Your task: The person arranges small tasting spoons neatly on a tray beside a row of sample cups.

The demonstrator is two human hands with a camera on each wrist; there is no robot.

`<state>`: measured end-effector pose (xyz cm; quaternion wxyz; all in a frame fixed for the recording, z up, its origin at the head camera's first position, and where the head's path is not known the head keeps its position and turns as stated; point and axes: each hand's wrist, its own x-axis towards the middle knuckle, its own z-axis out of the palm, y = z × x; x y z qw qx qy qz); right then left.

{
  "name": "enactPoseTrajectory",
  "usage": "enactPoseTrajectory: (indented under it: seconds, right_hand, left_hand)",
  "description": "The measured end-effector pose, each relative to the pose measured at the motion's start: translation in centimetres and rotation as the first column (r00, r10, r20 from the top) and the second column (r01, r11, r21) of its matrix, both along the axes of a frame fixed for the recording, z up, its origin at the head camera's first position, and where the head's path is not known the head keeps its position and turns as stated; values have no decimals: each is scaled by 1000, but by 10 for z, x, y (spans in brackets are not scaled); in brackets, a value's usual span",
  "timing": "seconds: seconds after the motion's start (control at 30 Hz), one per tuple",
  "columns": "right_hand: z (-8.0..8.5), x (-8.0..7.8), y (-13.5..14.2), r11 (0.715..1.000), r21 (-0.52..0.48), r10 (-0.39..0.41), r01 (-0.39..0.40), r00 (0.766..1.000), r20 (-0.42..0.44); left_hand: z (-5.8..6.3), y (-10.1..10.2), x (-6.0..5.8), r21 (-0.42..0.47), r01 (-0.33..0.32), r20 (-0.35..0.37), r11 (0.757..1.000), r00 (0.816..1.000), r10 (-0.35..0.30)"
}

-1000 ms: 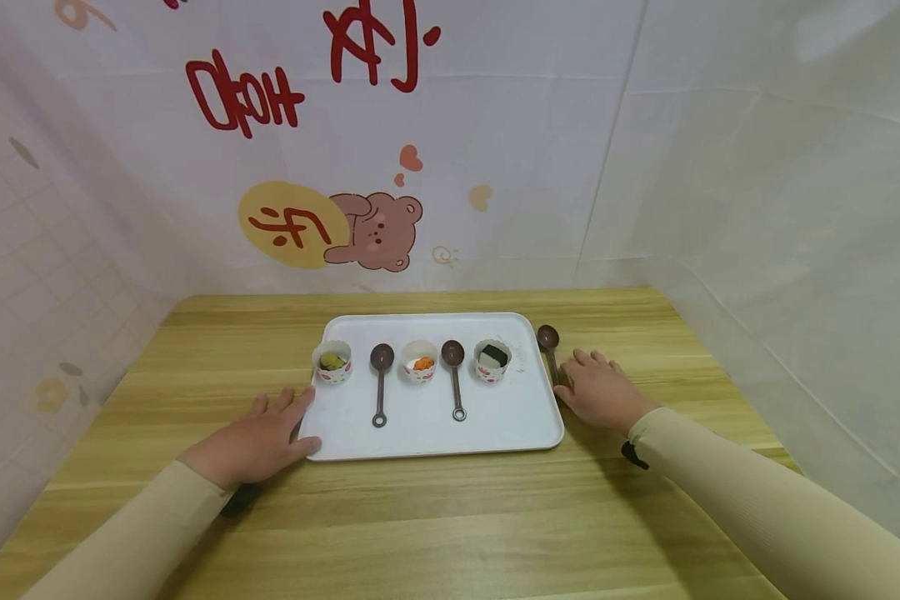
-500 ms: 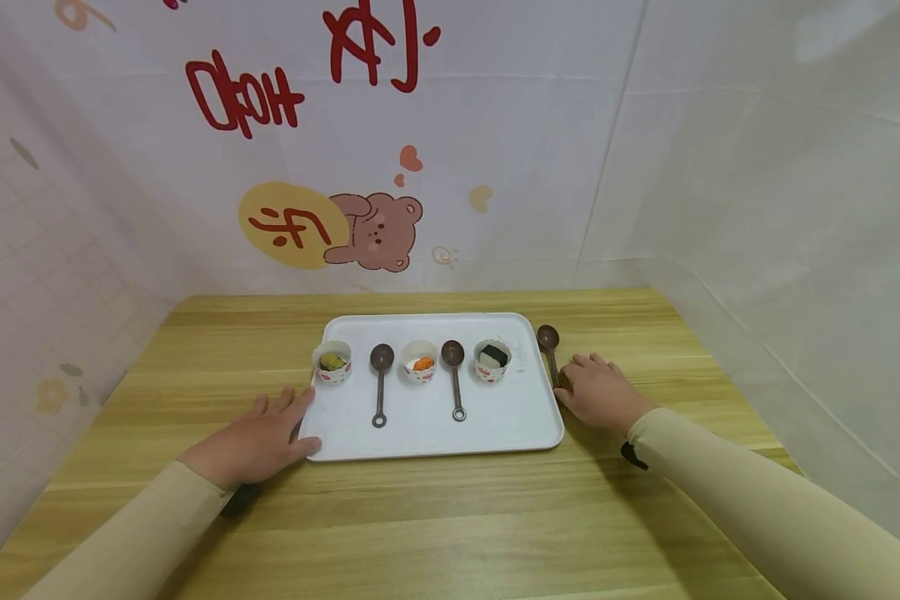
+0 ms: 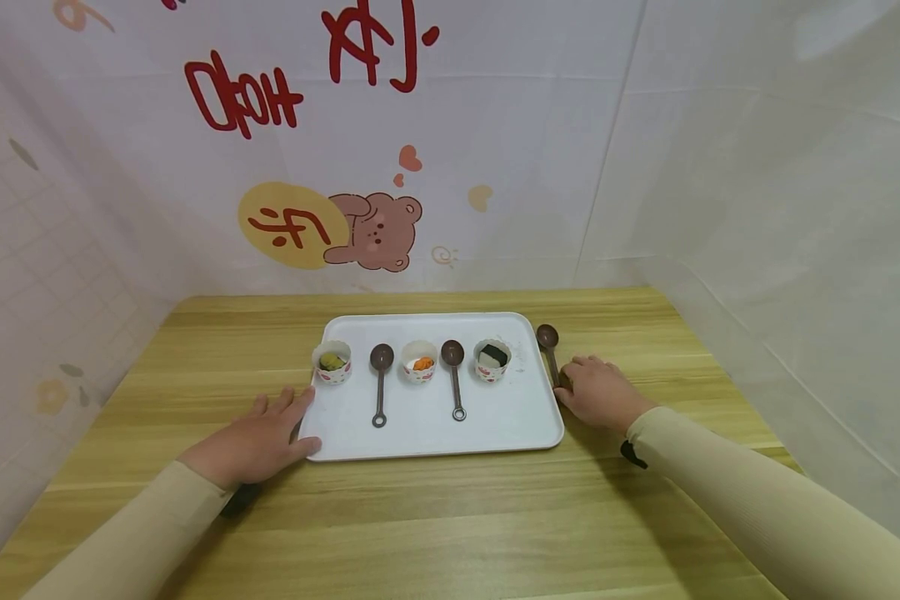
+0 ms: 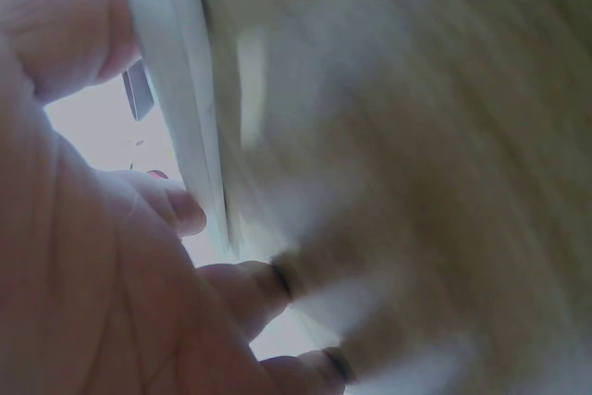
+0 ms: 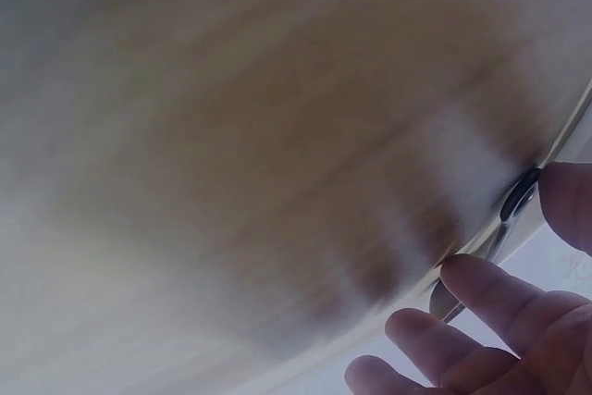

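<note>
My left hand [image 3: 251, 442] rests at the left edge of a white tray [image 3: 420, 439], thumb and index finger at its rim; the left wrist view shows the fingers spread beside the tray wall [image 4: 185, 90]. My right hand [image 3: 602, 393] lies on the table just right of a brown measuring spoon [image 3: 547, 337], its thumb at the end of the handle [image 5: 521, 195] in the right wrist view, fingers loosely bent. On the tray are two more brown spoons [image 3: 382, 358] and three paper cups: one with green food [image 3: 332, 362], one with orange food [image 3: 423, 364], one with a seaweed-wrapped rice piece [image 3: 493, 357].
The wood-grain table [image 3: 420, 533] ends at a white printed curtain [image 3: 510, 125] behind, with a bear and red characters on it. White sheeting [image 3: 795, 208] closes the right side, and a patterned sheet [image 3: 45, 292] stands at the left.
</note>
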<state>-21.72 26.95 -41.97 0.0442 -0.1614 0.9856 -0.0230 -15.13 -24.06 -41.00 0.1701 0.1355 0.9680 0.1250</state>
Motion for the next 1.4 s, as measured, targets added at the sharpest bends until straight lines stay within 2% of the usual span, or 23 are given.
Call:
enactPoseTrajectory:
  seconds: [0.23,0.37,0.53,0.7,0.97,1.4]
  right_hand:
    - [-1,-2,0,999,-33,-37,37,999,7]
    - [-2,-6,0,997,-24,-67,67,998,11]
    - [-3,-9,-2,998,-2,-62,62,998,-13]
    - [-4,-10,-3,994,-62,-87,89,995,38]
    - [-4,-14,-2,969,-176,-155,175,981,120]
    - [1,-12,-2,948,-228,-185,221,968,170]
  left_hand:
    - [0,0,-1,0,1,-4,1000,1000,-1]
    - [0,0,-1,3,2,-3,1000,1000,-2]
    - [1,1,0,-1,1,-1,1000,1000,-1]
    - [3,2,1,0,-4,1,1000,1000,4]
    - [3,2,1,-9,-1,-10,1000,1000,1]
    - [2,2,1,6,3,-9,1000,1000,-3]
